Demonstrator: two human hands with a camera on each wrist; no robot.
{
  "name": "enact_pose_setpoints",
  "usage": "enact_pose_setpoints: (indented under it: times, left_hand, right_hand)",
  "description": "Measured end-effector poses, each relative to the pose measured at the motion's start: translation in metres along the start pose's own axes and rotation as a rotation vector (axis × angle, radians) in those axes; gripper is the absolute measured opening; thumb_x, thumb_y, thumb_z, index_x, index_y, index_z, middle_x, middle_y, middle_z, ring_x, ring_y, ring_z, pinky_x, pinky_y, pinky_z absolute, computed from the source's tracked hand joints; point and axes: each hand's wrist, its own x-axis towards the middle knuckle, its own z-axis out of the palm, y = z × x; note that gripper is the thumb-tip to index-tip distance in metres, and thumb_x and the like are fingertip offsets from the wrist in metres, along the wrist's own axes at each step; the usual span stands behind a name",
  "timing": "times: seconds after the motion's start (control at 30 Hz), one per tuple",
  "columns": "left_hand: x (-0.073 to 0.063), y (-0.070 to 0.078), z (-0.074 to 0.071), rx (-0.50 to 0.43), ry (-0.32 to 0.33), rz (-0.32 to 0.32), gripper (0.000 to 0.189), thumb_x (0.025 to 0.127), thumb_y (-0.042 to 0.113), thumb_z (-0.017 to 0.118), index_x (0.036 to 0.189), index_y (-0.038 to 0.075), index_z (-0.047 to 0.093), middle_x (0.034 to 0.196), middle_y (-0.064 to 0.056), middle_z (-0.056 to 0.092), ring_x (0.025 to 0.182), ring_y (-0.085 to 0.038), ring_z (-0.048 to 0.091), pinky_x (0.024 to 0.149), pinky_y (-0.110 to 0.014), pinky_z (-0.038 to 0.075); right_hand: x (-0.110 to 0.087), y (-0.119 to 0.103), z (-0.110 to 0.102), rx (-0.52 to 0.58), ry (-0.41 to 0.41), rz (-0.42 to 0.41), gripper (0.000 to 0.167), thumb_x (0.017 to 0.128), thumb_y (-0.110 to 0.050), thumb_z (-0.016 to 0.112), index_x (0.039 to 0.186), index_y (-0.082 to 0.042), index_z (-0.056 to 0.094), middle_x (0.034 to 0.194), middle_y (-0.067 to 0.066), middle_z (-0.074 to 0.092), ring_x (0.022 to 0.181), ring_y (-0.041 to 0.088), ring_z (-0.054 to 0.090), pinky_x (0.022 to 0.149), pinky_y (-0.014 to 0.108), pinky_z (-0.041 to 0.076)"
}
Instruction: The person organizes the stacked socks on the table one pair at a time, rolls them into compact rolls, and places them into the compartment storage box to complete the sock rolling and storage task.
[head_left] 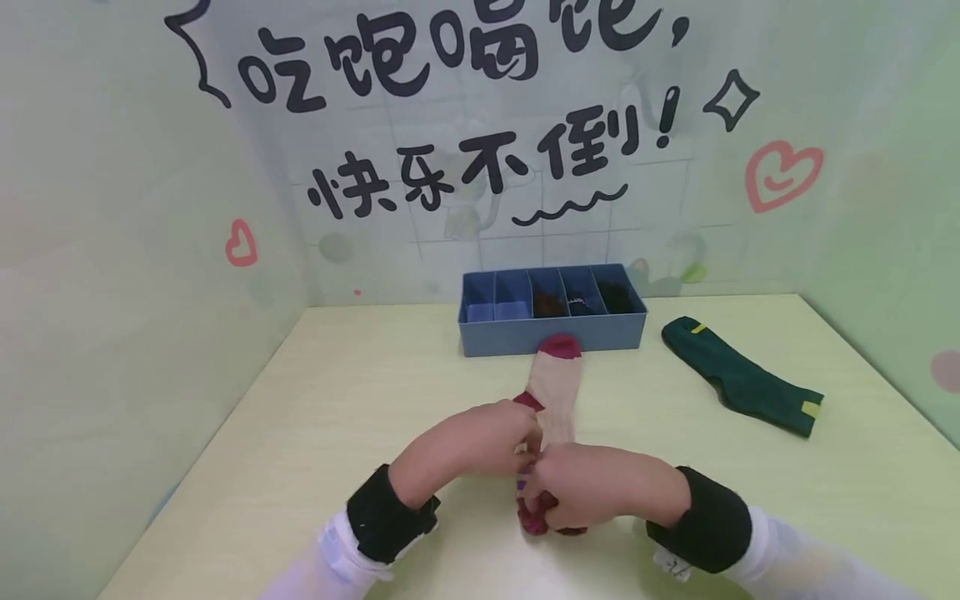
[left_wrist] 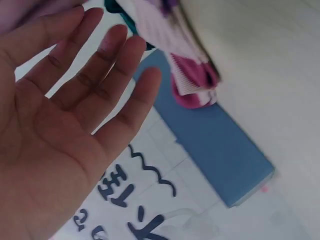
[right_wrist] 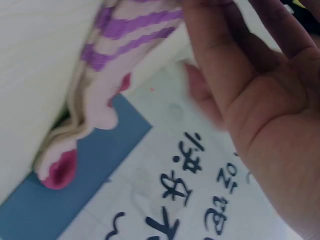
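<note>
The work looks roughly midway, judging by how things lie on the desk point(head_left: 360, 383). In the blue box point(head_left: 483, 340) at the far edge, the three right-hand compartments already hold soft items: a brown bundle point(head_left: 549, 306), a dark blue bundle point(head_left: 581, 306) and a near-black bundle point(head_left: 617, 295). The two left-hand compartments show blue floors and no bundle, so that part appears not yet done. The pink sock point(head_left: 557, 392) is the piece in hand: it lies lengthwise in front of the box, its far maroon end overlapping the front wall in the head view, though whether they touch I cannot tell. It is stretched out, not folded or rolled. Over its near part, the hands meet. The right hand point(head_left: 600, 483) bends its fingers round the near end and seems to pinch the fabric there; the left hand point(head_left: 476, 437) has its fingers loosely bent beside the sock, and whether thumb and forefinger grip any cloth cannot be told. Off to the right, well apart from both hands, a dark green sock point(head_left: 750, 379) lies flat and untouched, so it too seems left to deal with.
</note>
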Motion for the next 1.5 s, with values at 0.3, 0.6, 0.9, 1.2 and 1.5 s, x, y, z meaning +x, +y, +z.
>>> enact_pose_setpoints:
  times: [0.3,0.6,0.9,1.2,1.5]
  left_hand:
    - [-0.028,0.022,0.016,0.139,0.078,0.070,0.024,0.088,0.032,0.088,0.078,0.024,0.068,0.067,0.013,0.051,0.063,-0.002,0.046,0.058,-0.018,0.039]
    - [-0.018,0.017,0.022,0.028,0.080,0.022,0.017,0.094,0.018,0.080,0.078,0.019,0.075,0.061,0.012,0.053,0.058,-0.003,0.044,0.058,-0.016,0.036]
    - [-0.013,0.006,0.030,-0.172,0.063,-0.102,0.006,0.093,0.015,0.083,0.089,0.014,0.079,0.064,0.009,0.057,0.058,-0.005,0.045,0.060,-0.018,0.039]
    - [-0.015,0.011,0.022,0.075,0.079,-0.040,0.013,0.093,0.015,0.081,0.083,0.020,0.074,0.069,0.009,0.058,0.063,-0.006,0.047,0.061,-0.019,0.042]
    - [-0.016,0.014,0.018,0.160,0.004,0.095,0.028,0.093,0.036,0.084,0.116,0.020,0.080,0.109,0.010,0.074,0.095,-0.003,0.063,0.089,-0.016,0.054]
  right_hand:
    - [0.013,0.025,-0.017,0.262,0.042,0.125,0.013,0.089,-0.008,0.084,0.098,-0.015,0.079,0.077,-0.007,0.067,0.070,0.009,0.057,0.067,0.023,0.049]
    - [0.010,0.023,-0.017,0.076,0.159,0.223,0.005,0.089,-0.010,0.085,0.091,-0.013,0.081,0.068,-0.005,0.065,0.064,0.012,0.057,0.065,0.026,0.051]
    - [-0.014,-0.013,-0.007,-0.588,0.237,-0.001,0.031,0.086,-0.027,0.091,0.115,-0.024,0.081,0.087,-0.005,0.072,0.070,0.007,0.055,0.062,0.018,0.052]
    - [-0.015,-0.013,0.019,-0.742,0.304,-0.017,0.016,0.088,-0.029,0.087,0.095,-0.019,0.075,0.073,-0.005,0.063,0.058,0.010,0.040,0.051,0.022,0.035]
    - [-0.016,-0.012,0.028,-0.600,0.363,0.037,0.019,0.090,-0.026,0.085,0.096,-0.014,0.072,0.077,-0.001,0.066,0.066,0.009,0.054,0.050,0.022,0.039]
